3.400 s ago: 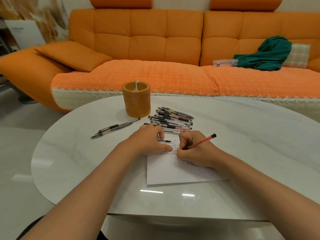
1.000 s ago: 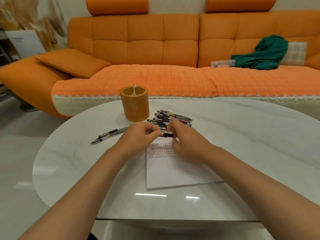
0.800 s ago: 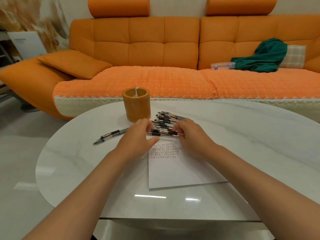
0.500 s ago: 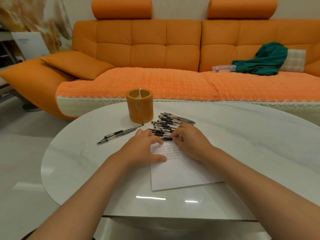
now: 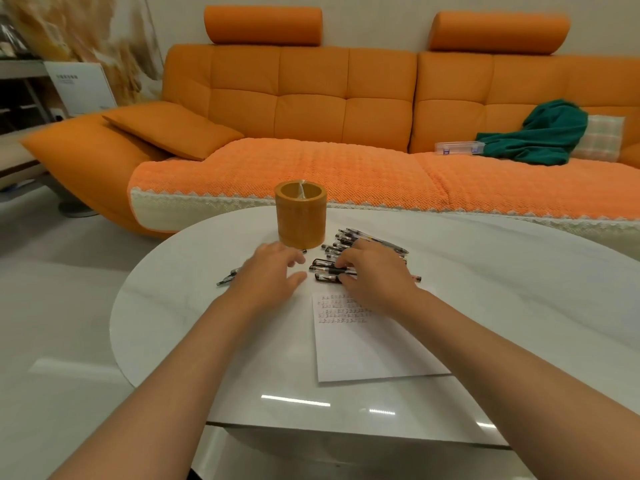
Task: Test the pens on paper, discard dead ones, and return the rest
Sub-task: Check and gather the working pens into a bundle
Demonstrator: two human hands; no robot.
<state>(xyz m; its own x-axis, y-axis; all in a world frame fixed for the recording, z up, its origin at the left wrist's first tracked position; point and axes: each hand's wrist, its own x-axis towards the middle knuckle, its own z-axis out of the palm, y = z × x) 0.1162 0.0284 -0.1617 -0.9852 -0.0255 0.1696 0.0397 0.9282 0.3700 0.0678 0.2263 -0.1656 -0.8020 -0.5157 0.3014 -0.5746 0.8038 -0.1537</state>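
My right hand point(image 5: 375, 271) lies on the pen pile point(image 5: 325, 270), its grip I cannot tell; left hand point(image 5: 272, 275) hangs loose, fingers apart.

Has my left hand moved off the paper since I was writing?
Yes: the left hand left the paper, moving leftward toward the orange holder.
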